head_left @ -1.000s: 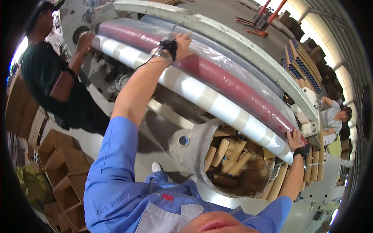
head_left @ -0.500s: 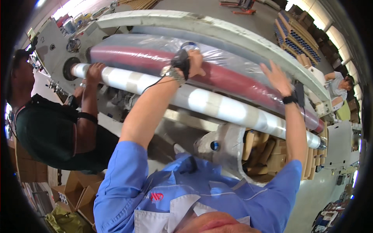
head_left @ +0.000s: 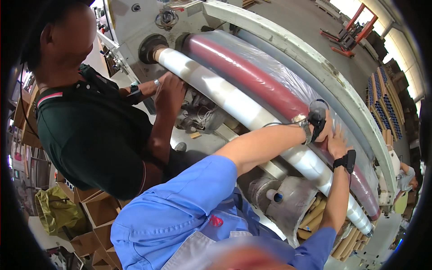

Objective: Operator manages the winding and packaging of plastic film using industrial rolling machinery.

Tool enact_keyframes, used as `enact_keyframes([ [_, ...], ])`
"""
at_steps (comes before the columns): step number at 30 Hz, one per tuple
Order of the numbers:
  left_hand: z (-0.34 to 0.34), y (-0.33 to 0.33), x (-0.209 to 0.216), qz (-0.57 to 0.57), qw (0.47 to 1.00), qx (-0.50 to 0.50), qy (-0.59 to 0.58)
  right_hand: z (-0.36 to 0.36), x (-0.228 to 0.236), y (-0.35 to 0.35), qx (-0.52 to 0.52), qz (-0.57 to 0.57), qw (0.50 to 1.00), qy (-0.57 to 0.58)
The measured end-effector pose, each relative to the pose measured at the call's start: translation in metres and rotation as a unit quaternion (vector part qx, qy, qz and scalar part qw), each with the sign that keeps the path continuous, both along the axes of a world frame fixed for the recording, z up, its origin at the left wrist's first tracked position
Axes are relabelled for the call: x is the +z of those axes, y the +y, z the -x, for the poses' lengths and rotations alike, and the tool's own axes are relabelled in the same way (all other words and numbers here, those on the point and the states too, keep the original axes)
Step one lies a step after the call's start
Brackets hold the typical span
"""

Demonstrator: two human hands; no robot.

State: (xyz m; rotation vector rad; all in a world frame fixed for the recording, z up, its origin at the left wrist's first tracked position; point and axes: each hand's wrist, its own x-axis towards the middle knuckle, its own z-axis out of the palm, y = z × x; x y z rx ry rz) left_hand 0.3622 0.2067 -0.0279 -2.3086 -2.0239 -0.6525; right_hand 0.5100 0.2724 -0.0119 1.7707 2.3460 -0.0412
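Observation:
My left hand (head_left: pixel 326 125), with a watch and a black strapped device at the wrist, is over the dark-red roller (head_left: pixel 252 78) under clear plastic film (head_left: pixel 274 67). Its fingers are mostly hidden by the device and blur. Right beside it, my right hand (head_left: pixel 337 144) lies on the film with its fingers spread, a black band round the wrist. Nearer to me and below my forearms runs a long white roll (head_left: pixel 216 87) with greyish bands. At its left end a co-worker's hand (head_left: pixel 170 92) is held close to the roll.
A pale machine beam (head_left: pixel 288 33) arches along the far side. The co-worker in a dark shirt (head_left: pixel 94 135) stands close on my left. Below the white roll is a grey curved container (head_left: pixel 288 204) near several cardboard tubes (head_left: pixel 315 216). Cardboard boxes (head_left: pixel 101 209) lie lower left; a red pallet lift (head_left: pixel 355 31) stands far right.
My view has turned. My left hand has moved right along the red roller, and my right hand has come down onto the film beside it. The co-worker's raised hand has left the white roll's top.

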Motion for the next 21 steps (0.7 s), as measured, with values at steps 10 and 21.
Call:
enact_keyframes([
  [10,0.251,-0.08,0.054,-0.01,0.996,0.037,0.085,-0.002,0.004,-0.01,-0.061,-0.025,0.998,-0.017],
  [21,0.349,-0.125,0.029,0.07,0.97,-0.005,0.234,0.006,0.006,-0.025,-0.107,-0.003,0.991,-0.08],
])
